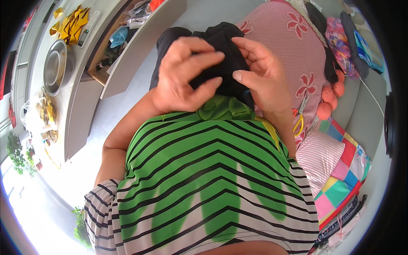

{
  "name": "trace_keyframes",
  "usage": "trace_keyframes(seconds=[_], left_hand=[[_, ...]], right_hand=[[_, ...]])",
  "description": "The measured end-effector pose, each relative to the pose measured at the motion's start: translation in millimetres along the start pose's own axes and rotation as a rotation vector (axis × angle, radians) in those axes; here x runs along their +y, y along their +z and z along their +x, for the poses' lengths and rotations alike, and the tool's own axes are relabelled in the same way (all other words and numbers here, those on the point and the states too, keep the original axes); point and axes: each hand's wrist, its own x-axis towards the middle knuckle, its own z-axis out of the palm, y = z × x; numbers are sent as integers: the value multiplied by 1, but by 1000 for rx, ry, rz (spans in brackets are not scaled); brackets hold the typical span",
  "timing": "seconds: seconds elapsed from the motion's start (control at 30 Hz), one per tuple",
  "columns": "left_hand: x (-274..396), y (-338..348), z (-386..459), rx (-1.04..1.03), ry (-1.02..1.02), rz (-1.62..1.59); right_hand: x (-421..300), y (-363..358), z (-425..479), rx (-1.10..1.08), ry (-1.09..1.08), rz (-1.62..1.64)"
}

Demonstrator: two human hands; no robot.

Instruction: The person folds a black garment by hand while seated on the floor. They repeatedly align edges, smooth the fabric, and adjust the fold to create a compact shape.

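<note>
A crumpled black cloth (220, 35) lies over my lap between both hands. Above its left side is my left hand (186, 76), slightly blurred, with thumb and fingers spread and nothing visible between them. My right hand (264, 70) is at the cloth's right edge. Its thumb and index finger are apart, and the other fingers curl beside the fabric. Whether they pinch the cloth cannot be made out. Scissors (301, 116) with yellow and red handles lie just right of my right forearm.
A pink flowered cover (287, 47) drapes the sofa (366, 98), with orange balls (327, 94) and a patchwork cushion (346, 165) on it. To my left, an open drawer (127, 68) juts from a cabinet whose top bears a metal bowl (52, 68), folded gold paper (75, 25) and a remote control (89, 28).
</note>
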Motion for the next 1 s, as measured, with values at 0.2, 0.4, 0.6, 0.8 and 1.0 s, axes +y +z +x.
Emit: trace_keyframes(seconds=[0.2, 0.4, 0.6, 0.8, 1.0], left_hand=[[-25, -20, 22, -183, -852, -518], [-47, -17, 30, -524, -994, -1113], [-34, -27, 37, -371, -998, -1121], [-21, -31, 34, -293, -1050, -1120], [-16, -32, 32, -131, -1145, -1178]], right_hand=[[-4, 5, -6, -127, -60, -18], [-9, 9, -8, -119, -44, -37], [-7, 6, -7, -18, -33, -115], [-5, 6, -7, -9, 12, -256], [-2, -2, -5, -124, -136, -432]])
